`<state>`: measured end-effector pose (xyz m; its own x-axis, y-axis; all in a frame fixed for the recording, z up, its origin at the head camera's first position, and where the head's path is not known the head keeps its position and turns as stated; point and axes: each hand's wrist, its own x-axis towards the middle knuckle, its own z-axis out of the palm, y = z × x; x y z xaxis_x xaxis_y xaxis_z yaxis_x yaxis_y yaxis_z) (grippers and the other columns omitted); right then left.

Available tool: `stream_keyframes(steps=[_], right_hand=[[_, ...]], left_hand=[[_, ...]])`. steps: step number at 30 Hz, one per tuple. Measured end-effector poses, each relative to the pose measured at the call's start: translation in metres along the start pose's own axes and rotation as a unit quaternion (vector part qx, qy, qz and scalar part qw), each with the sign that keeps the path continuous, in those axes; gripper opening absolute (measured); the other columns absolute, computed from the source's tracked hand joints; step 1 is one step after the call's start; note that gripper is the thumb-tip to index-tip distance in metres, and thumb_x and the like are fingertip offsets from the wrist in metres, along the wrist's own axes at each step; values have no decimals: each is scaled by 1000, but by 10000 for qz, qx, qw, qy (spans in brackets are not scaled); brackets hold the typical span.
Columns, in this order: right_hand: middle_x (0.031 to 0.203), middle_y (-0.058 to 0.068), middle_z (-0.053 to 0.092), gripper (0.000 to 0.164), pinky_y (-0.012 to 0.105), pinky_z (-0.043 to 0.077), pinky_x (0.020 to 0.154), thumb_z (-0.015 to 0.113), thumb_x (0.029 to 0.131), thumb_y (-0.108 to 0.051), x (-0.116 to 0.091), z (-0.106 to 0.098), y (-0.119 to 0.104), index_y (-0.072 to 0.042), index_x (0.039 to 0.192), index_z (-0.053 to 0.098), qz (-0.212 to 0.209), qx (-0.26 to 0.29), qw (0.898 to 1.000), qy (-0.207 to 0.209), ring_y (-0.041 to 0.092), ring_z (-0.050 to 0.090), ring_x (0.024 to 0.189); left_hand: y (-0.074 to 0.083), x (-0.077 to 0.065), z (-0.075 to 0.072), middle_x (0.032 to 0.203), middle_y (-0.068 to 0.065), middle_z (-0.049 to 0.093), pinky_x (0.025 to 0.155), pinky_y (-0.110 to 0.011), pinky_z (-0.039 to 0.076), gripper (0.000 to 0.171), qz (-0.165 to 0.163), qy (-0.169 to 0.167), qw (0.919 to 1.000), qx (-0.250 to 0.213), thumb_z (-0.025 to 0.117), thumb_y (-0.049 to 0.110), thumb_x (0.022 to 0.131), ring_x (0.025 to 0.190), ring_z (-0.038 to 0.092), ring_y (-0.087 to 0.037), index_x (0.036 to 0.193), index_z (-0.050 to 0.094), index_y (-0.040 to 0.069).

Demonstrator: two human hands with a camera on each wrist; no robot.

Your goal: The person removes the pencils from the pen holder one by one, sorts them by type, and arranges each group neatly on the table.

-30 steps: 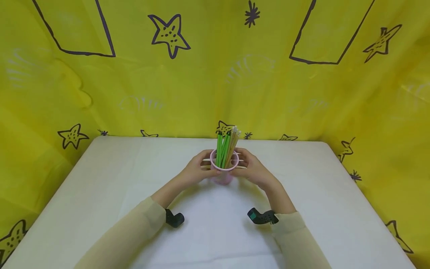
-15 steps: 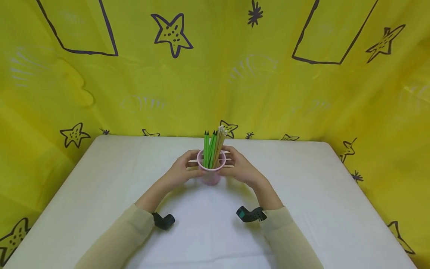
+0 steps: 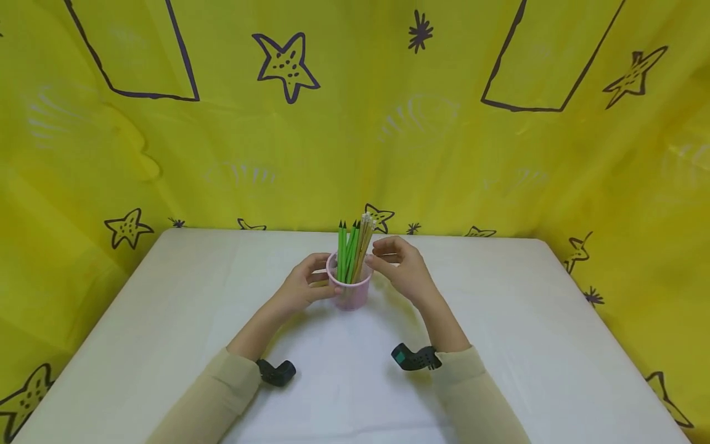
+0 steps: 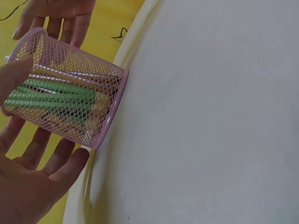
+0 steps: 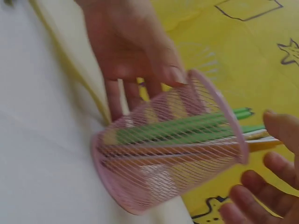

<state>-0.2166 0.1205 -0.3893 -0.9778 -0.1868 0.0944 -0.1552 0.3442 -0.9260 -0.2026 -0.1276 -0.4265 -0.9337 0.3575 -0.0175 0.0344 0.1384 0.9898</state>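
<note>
A pink mesh pencil cup (image 3: 352, 298) stands upright on the white table, with several green pencils (image 3: 347, 253) and several tan sticks with white ends (image 3: 363, 242) inside. My left hand (image 3: 296, 288) grips its left side, thumb in front and fingers behind, also seen around the mesh in the left wrist view. To the right of the rim is my right hand (image 3: 409, 271), its fingers loosely bent with nothing between them. In the right wrist view, the right hand's fingers (image 5: 261, 186) are apart from the mesh wall.
The white table (image 3: 222, 320) has a yellow cloth (image 3: 333, 135) with drawn stars hanging behind it and along both sides. Black wrist cameras (image 3: 277, 373) sit at the sleeve cuffs.
The cup shifted left in the view with both hands on it, then stayed put. My right hand has since let go and risen slightly beside the rim; the left hand keeps its hold.
</note>
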Motion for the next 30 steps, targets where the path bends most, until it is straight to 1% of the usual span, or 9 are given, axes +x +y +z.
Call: stream_keyframes(steps=[3, 6, 12, 15, 18, 20, 24, 27, 30], right_hand=[[114, 6, 66, 44, 41, 57, 92, 76, 89, -37, 1, 13, 2, -10, 120, 61, -126, -26, 9991, 401, 26, 64, 109], [110, 6, 68, 40, 39, 56, 92, 76, 88, -36, 3, 23, 2, -12, 116, 63, -202, 49, 9978, 636, 23, 65, 105], [105, 8, 70, 28, 39, 56, 89, 77, 89, -27, 8, 33, 3, -7, 106, 66, -226, 109, 9957, 888, 23, 67, 98], [103, 8, 71, 24, 38, 57, 85, 75, 89, -24, 9, 33, 2, -7, 103, 67, -194, 62, 9954, 937, 23, 67, 99], [103, 8, 69, 23, 34, 55, 85, 75, 90, -23, 10, 29, 0, -6, 103, 67, -162, 194, 9950, 969, 22, 65, 102], [104, 8, 68, 23, 31, 54, 85, 74, 90, -20, 10, 25, -4, -4, 104, 66, -81, 449, 9942, 977, 21, 63, 102], [102, 5, 64, 21, 29, 56, 88, 71, 92, -12, 5, 13, -13, 0, 106, 62, -30, 1305, 9873, 910, 17, 62, 98], [101, 3, 63, 15, 35, 58, 92, 66, 94, -6, 1, 4, -20, 0, 105, 58, -181, 1984, 9772, 731, 17, 64, 96], [102, 4, 64, 11, 39, 58, 93, 63, 96, -4, -3, -6, -26, -4, 103, 55, -340, 2477, 9664, 599, 18, 66, 98]], left_hand=[[-1, 1, 2, 148, -16, 48, 110, -50, 43, 74, 51, 120, 9999, -15, 81, 6, 81, 133, 51, -38, 145, 43, 13], [-3, 1, 3, 146, -17, 49, 110, -49, 44, 74, 132, 189, 9997, 24, 82, 5, 80, 133, 51, -39, 144, 43, 11], [-4, -2, 4, 146, -18, 48, 109, -49, 44, 75, 185, 170, 9997, 27, 81, 5, 81, 134, 50, -40, 144, 42, 9], [-3, -3, 3, 146, -19, 48, 109, -49, 44, 74, 248, 133, 9996, -22, 80, 3, 81, 133, 50, -40, 144, 41, 8], [-4, 0, 4, 146, -20, 48, 109, -49, 45, 74, 288, 121, 9995, -25, 80, 2, 81, 133, 50, -40, 144, 42, 8], [-6, 1, 4, 146, -20, 48, 109, -49, 45, 74, 293, 110, 9995, 7, 80, 3, 82, 132, 50, -41, 144, 41, 8], [-7, 2, 6, 146, -18, 49, 108, -50, 45, 74, 220, 144, 9996, 36, 81, 4, 81, 132, 51, -40, 144, 43, 10], [-7, 2, 7, 146, -16, 49, 108, -51, 45, 74, 188, 158, 9997, 27, 81, 5, 80, 132, 51, -39, 144, 44, 11], [-7, 3, 7, 147, -15, 49, 109, -51, 44, 74, 184, 117, 9998, -13, 82, 6, 80, 132, 51, -38, 144, 43, 13]])
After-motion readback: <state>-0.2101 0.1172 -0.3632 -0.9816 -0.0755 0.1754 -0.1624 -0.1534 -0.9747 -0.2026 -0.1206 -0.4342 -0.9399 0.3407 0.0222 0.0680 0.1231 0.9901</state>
